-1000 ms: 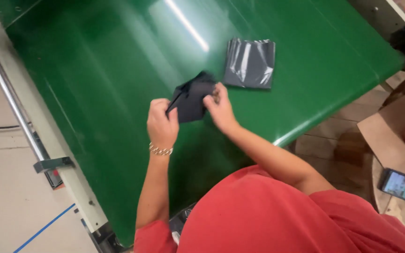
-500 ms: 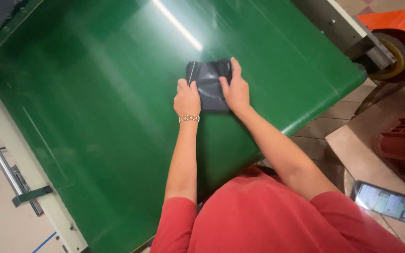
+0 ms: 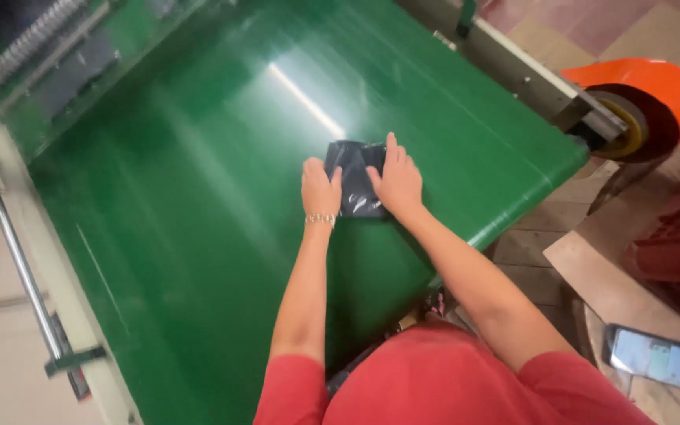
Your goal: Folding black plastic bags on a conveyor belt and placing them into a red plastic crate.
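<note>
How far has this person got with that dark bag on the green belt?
Done, it seems: the dark plastic bag lies flat on the green conveyor belt, already in a compact, folded-looking shape. In hand: the left hand and right hand both press down on it, palms flat. Left: letting go; neither hand has lifted off yet. Whether its opening is sealed cannot be seen.

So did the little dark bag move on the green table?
Cannot tell: the camera shifted, and the dark bag sits about as far from the green table's near edge.

A factory floor — wide green conveyor belt, orange roller guard.
</note>
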